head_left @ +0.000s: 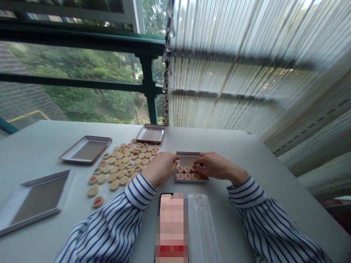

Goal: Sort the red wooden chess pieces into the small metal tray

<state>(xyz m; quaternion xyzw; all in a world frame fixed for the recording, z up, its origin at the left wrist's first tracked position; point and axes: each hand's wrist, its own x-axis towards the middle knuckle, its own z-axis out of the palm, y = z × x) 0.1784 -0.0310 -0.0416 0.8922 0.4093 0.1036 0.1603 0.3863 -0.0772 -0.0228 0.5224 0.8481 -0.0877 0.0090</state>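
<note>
Right hand [215, 165] is set over the right side of the shallow box [188, 160], with a red-marked disc [193, 168], 3rd from the left in the 2nd row, pinched between thumb and fingertips. The box's left wall is met, or nearly so, by the left hand [161, 168]; whether anything is gripped there cannot be told. Loose discs [122, 167] are spread left of the box, nearer the left hand.

Too small to read with certainty: red Chinese-style characters on the round pieces [187, 169] in the shallow box [189, 180] toward five o'clock; red or black ones on scattered discs [130, 172] toward eight. Pixelated beyond reading toward six: phone screen [171, 219].
</note>
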